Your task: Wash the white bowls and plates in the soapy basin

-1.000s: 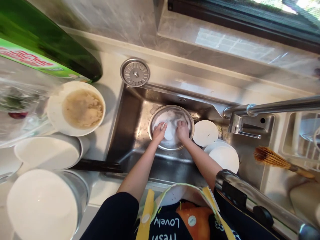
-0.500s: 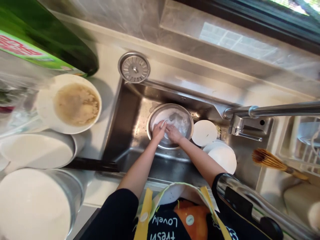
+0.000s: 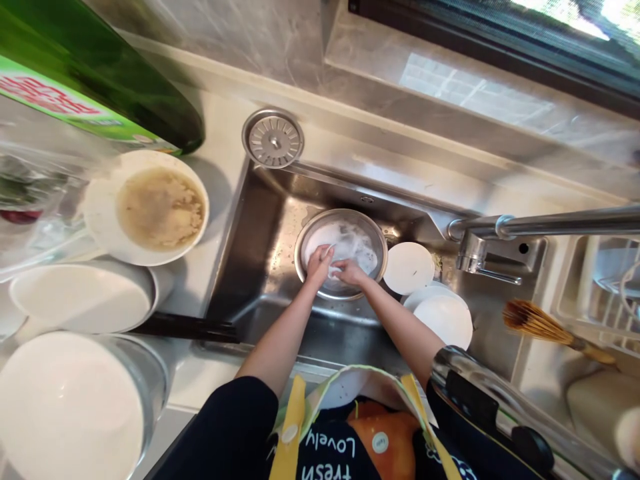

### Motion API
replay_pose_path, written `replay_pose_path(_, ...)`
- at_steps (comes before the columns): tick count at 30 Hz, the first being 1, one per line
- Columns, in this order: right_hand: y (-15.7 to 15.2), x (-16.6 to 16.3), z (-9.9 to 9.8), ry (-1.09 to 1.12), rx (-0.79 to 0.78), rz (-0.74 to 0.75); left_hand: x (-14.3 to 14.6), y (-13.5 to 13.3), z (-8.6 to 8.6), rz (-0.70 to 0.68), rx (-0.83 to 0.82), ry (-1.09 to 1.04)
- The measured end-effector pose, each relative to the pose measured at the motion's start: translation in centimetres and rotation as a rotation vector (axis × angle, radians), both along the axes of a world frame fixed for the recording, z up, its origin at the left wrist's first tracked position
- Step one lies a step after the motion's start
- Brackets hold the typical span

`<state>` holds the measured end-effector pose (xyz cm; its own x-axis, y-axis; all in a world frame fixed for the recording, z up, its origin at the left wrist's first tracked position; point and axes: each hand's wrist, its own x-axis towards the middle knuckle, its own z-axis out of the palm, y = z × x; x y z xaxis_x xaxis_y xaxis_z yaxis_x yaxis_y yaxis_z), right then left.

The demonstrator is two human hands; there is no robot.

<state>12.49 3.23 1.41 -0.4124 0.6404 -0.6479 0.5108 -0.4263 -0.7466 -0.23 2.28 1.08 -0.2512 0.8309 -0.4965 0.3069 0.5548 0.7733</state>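
Note:
A round metal basin (image 3: 383, 257) stands in the sink with white suds and water in it. Over its front left part, my left hand (image 3: 319, 263) is closed, with a thin white edge showing at its fingertips. What that edge belongs to is lost in the foam. My right hand (image 3: 350, 273) is just to the right, fingers curled down at the suds, a small gap from the left hand. Anything in its fingers is hidden. Right of the basin lie a white plate (image 3: 409, 267) and another white dish (image 3: 444, 321) resting on a further one.
The steel sink (image 3: 235, 267) surrounds the basin. A faucet (image 3: 473, 250) reaches in at the right, near a bamboo brush (image 3: 540, 323). On the left counter are a bowl of cloudy liquid (image 3: 157, 210), stacked white dishes (image 3: 85, 297), a green bottle (image 3: 145, 87) and a drain strainer (image 3: 275, 139).
My hands have moved slightly apart; they were together over the basin. More foam now shows between and beyond them. The view has shifted slightly.

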Motion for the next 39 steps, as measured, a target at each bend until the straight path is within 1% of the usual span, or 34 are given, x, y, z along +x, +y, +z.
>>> replay_pose_path(1,0.1,0.3,-0.2,-0.136,0.051,0.067,0.1,0.0,0.0,-0.015,0.014,0.004)
replay_pose_path(2,0.2,0.4,-0.4,-0.265,0.115,0.094,0.1,-0.1,0.1,-0.022,0.022,0.006)
replay_pose_path(3,0.3,0.4,-0.6,-0.374,0.186,0.076,0.1,-0.1,0.1,-0.018,0.024,-0.001)
replay_pose_path(5,0.5,-0.1,-1.0,-0.476,0.325,-0.061,0.1,-0.1,0.2,0.018,0.027,-0.044)
replay_pose_path(6,0.6,-0.5,-1.2,-0.464,0.379,-0.161,0.1,0.0,0.1,0.038,0.031,-0.071)
replay_pose_path(8,0.8,-1.6,-1.6,-0.323,0.418,-0.375,0.0,0.0,0.0,0.067,0.037,-0.12)
replay_pose_path(9,0.8,-2.2,-1.8,-0.205,0.394,-0.475,-0.1,0.0,-0.1,0.076,0.033,-0.137)
replay_pose_path(11,0.7,-3.0,-1.8,0.049,0.272,-0.618,-0.2,0.0,-0.4,0.092,0.017,-0.161)
replay_pose_path(12,0.6,-3.1,-1.8,0.16,0.186,-0.637,-0.3,0.1,-0.5,0.103,0.008,-0.168)
replay_pose_path(13,0.5,-3.1,-1.7,0.244,0.095,-0.614,-0.3,0.1,-0.6,0.113,0.002,-0.171)
replay_pose_path(14,0.5,-2.8,-1.5,0.296,0.012,-0.553,-0.3,0.1,-0.7,0.121,-0.002,-0.172)
replay_pose_path(15,0.5,-2.4,-1.4,0.315,-0.051,-0.458,-0.3,0.1,-0.8,0.128,-0.003,-0.173)
replay_pose_path(17,0.6,-1.3,-1.1,0.25,-0.094,-0.185,-0.2,0.2,-0.7,0.107,-0.007,-0.168)
replay_pose_path(18,0.6,-0.8,-1.0,0.165,-0.067,-0.033,-0.1,0.2,-0.6,0.07,-0.008,-0.154)
replay_pose_path(20,0.5,0.0,-0.8,-0.065,0.059,0.224,0.2,0.3,-0.2,-0.036,-0.004,-0.087)
replay_pose_path(21,0.4,0.2,-0.7,-0.187,0.133,0.306,0.3,0.3,-0.1,-0.089,-0.001,-0.043)
replay_pose_path(22,0.3,0.2,-0.6,-0.298,0.199,0.356,0.4,0.3,0.1,-0.129,0.001,-0.002)
replay_pose_path(24,0.2,0.2,-0.3,-0.461,0.3,0.386,0.4,0.3,0.4,-0.149,0.007,0.05)
replay_pose_path(26,0.5,0.3,0.0,-0.581,0.382,0.356,0.2,0.5,0.7,-0.111,0.006,0.064)
replay_pose_path(29,1.4,1.1,0.2,-0.726,0.528,0.202,-0.4,0.8,1.1,-0.069,0.022,0.12)
replay_pose_path(31,2.0,1.7,-0.1,-0.744,0.607,0.12,-0.6,0.9,1.4,-0.067,0.042,0.179)
replay_pose_path(32,2.2,1.9,-0.3,-0.717,0.622,0.103,-0.6,1.0,1.4,-0.063,0.049,0.196)
replay_pose_path(33,2.3,2.0,-0.5,-0.671,0.605,0.095,-0.6,1.0,1.5,-0.053,0.048,0.196)
replay_pose_path(36,2.1,1.5,-0.9,-0.457,0.424,0.025,-0.5,1.0,1.4,-0.025,0.015,0.137)
replay_pose_path(37,1.9,1.1,-1.0,-0.374,0.396,-0.014,-0.5,1.0,1.3,-0.029,0.005,0.119)
replay_pose_path(38,1.8,0.8,-1.1,-0.29,0.415,-0.031,-0.5,1.0,1.3,-0.042,0.0,0.105)
replay_pose_path(39,1.7,0.5,-1.2,-0.209,0.481,-0.008,-0.5,1.1,1.2,-0.062,0.002,0.097)
